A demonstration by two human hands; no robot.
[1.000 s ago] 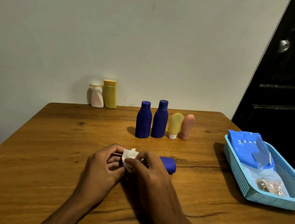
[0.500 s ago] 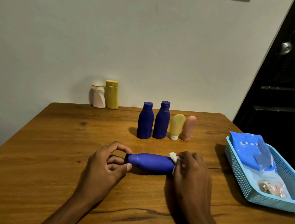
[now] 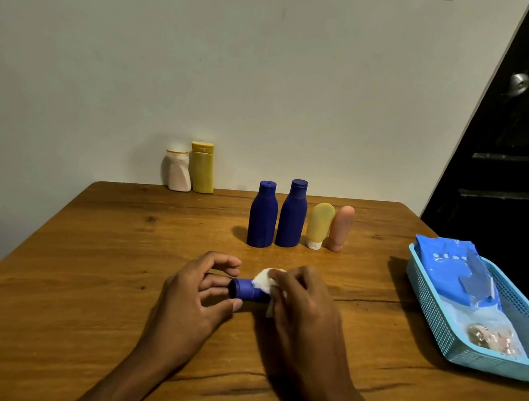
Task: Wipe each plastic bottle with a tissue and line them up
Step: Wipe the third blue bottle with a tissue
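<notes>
A dark blue bottle (image 3: pixel 245 290) lies on its side on the wooden table (image 3: pixel 91 265), cap end pointing left. My left hand (image 3: pixel 197 293) pinches that cap end between thumb and fingers. My right hand (image 3: pixel 302 302) holds a white tissue (image 3: pixel 264 284) wrapped over the bottle's body, hiding most of it. Behind them stand two blue bottles (image 3: pixel 263 219) (image 3: pixel 292 214) in a row with a yellow tube (image 3: pixel 318 226) and a pink tube (image 3: pixel 340 227). A white bottle (image 3: pixel 177 171) and a yellow bottle (image 3: pixel 201 167) stand at the far edge by the wall.
A light blue plastic basket (image 3: pixel 432 317) sits at the table's right edge, holding a blue tissue pack (image 3: pixel 452 268) and a clear bag. A dark door (image 3: pixel 513 158) stands behind it. Bare wood lies to the left.
My right hand has slid the tissue leftward along the lying bottle, from its base end towards the cap. My left hand still holds the cap end.
</notes>
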